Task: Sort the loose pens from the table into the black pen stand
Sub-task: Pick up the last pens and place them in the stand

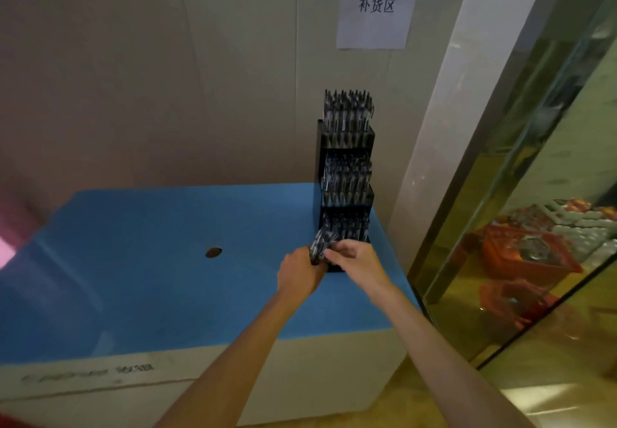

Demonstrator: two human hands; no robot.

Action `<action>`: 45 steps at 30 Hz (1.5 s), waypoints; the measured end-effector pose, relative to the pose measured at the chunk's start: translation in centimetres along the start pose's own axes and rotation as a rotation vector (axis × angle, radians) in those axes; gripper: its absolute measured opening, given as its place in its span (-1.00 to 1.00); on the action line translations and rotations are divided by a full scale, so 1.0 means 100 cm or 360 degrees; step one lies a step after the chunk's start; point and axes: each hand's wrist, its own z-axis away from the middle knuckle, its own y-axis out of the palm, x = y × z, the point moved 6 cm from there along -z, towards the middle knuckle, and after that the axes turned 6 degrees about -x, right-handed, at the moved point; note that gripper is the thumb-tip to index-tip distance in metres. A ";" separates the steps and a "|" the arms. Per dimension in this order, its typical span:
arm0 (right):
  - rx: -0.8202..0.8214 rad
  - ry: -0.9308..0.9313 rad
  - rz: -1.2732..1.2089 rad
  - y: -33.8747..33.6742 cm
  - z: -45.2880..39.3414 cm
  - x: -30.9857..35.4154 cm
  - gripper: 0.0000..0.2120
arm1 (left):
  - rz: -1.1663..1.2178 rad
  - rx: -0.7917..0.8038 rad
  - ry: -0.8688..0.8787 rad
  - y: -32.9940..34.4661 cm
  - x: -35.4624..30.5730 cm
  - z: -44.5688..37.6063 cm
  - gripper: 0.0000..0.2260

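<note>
Blue table top [150, 260]: fills the lower left, one small dark hole [213, 252] mid-surface.
Left hand [298, 277]: centre frame, fingers curled round a bundle of pens [322, 244].
Right hand [355, 262]: just right, fingertips pinching the same bundle.
Black pen stand [345, 173]: right of centre, tiers packed with pens, bundle at its lowest tier.
Paper sign [376, 15]: upper right wall.

Black pen stand [345, 167] — blue table [150, 260]

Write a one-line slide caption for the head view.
Both hands hold a bundle of pens at the black pen stand.
</note>
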 end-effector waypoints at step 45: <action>-0.0286 -0.0316 0.0932 0.011 -0.125 -0.049 -0.70 | 0.0054 -0.0118 -0.0222 0.005 0.063 -0.085 -0.67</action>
